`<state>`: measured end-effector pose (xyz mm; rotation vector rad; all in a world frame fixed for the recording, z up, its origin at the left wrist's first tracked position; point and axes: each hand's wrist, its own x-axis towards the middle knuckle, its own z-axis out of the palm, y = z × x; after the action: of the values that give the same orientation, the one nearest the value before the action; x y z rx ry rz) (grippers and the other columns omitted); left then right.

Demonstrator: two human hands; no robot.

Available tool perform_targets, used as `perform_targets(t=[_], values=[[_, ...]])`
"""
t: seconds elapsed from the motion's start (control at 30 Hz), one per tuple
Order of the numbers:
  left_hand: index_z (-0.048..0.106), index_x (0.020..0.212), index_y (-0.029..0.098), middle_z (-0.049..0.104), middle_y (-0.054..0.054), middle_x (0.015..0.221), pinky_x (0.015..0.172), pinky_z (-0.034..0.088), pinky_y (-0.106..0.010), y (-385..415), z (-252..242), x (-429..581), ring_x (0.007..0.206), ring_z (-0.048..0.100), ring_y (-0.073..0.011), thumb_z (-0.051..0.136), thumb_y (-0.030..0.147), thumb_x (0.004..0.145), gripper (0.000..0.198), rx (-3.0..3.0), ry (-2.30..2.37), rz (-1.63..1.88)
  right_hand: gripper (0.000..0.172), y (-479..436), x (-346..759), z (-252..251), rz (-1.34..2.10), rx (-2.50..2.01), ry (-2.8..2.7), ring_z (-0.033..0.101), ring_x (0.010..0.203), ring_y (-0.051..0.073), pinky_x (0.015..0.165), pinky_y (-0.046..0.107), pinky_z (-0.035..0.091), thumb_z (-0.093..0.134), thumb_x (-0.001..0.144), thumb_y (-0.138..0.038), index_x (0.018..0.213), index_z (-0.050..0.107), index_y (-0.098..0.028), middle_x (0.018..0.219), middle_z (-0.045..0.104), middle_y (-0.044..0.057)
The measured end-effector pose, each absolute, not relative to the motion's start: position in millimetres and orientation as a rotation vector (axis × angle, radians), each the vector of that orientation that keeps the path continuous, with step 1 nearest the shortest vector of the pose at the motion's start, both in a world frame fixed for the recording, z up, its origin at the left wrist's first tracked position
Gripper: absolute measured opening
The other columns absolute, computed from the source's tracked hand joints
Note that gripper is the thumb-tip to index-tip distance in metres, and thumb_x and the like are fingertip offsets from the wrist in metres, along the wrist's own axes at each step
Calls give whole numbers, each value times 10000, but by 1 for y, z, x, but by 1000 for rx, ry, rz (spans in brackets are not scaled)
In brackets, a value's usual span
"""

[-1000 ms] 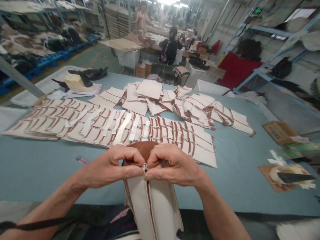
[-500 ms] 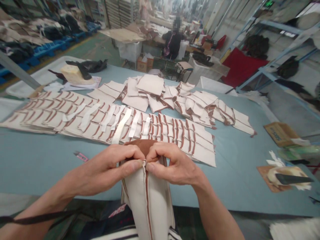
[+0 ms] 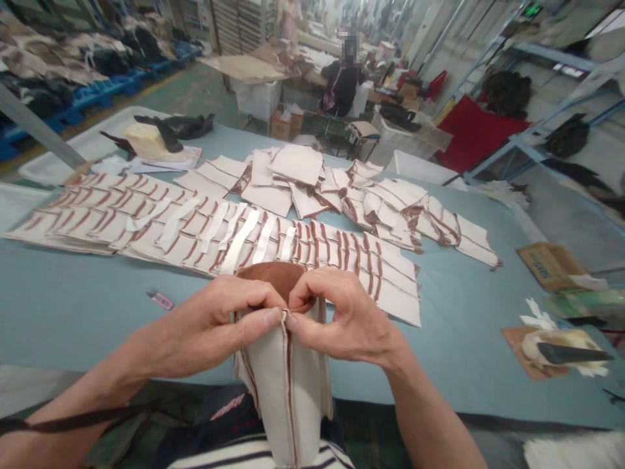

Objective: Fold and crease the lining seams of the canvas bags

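Both hands pinch the top edge of a cream fabric piece (image 3: 288, 391) with brown trim and a brown lining, held upright over my lap at the table's near edge. My left hand (image 3: 222, 322) grips its left side, thumb and fingers pressed together at the seam. My right hand (image 3: 336, 316) grips the right side, fingertips meeting the left hand's at the middle seam. Beyond them, a long row of overlapping cream pieces with brown strips (image 3: 195, 231) lies on the blue table (image 3: 469, 339).
A loose heap of cream pieces (image 3: 361, 195) lies behind the row. A small pink tool (image 3: 160, 299) rests left of my hands. A brush on a board (image 3: 561, 348) and a cardboard box (image 3: 549, 264) sit at right. A seated person (image 3: 344, 81) works far back.
The hands and the fabric piece have risen slightly and stayed pinched together; the brown lining opening shows a little more. The view has shifted slightly.
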<state>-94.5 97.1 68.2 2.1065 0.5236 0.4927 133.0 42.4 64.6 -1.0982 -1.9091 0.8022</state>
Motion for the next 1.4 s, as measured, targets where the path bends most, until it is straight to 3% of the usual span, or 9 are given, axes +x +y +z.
perform_targets(t=[0.2, 0.43, 0.6, 0.73, 0.93, 1.2, 1.4], values=[[670, 760, 181, 610, 43, 630, 531, 376, -233, 96, 84, -97, 550, 530, -104, 455, 271, 1125, 433, 2204, 515, 439, 184, 38, 127, 66, 877, -1124, -1872, 484, 569, 86, 578, 227, 382, 688, 795, -177, 663, 566, -215, 631, 598, -67], [737, 835, 195, 682, 23, 669, 581, 413, -246, 91, 91, -104, 599, 608, -130, 491, 299, 1138, 404, 2217, 516, 398, 232, 35, 126, 69, 1010, -1185, -1841, 385, 533, 76, 520, 230, 299, 696, 783, -224, 638, 516, -221, 585, 475, -86], [816, 967, 204, 770, 26, 740, 581, 438, -204, 90, 85, -107, 627, 662, -120, 608, 307, 1080, 258, 2131, 548, 381, 243, 30, 123, 73, 1038, -1339, -1830, 403, 546, 82, 513, 226, 283, 728, 782, -257, 639, 536, -216, 588, 496, -79], [819, 906, 197, 741, 36, 690, 570, 427, -192, 88, 81, -107, 595, 619, -107, 616, 258, 1028, 245, 2130, 578, 393, 201, 25, 121, 74, 932, -1304, -1879, 406, 535, 76, 544, 231, 297, 716, 797, -214, 657, 572, -209, 585, 509, -82], [807, 847, 197, 779, 30, 702, 602, 463, -217, 65, 85, -97, 606, 680, -123, 545, 189, 934, 277, 2189, 723, 556, 187, 17, 119, 69, 819, -1228, -1840, 462, 571, 94, 582, 238, 346, 701, 848, -239, 706, 581, -216, 631, 560, -67], [745, 773, 195, 724, 48, 673, 558, 440, -199, 55, 67, -89, 585, 617, -119, 546, 233, 938, 261, 2000, 788, 673, 272, 15, 125, 43, 1206, -1146, -1627, 468, 619, 108, 591, 240, 382, 735, 910, -414, 790, 589, -218, 702, 572, -57], [759, 839, 199, 736, 45, 738, 623, 486, -184, 61, 74, -96, 666, 654, -124, 561, 277, 964, 247, 1970, 736, 539, 261, 17, 133, 39, 1080, -1069, -1771, 555, 690, 122, 669, 252, 423, 743, 978, -396, 823, 657, -204, 767, 652, -29]])
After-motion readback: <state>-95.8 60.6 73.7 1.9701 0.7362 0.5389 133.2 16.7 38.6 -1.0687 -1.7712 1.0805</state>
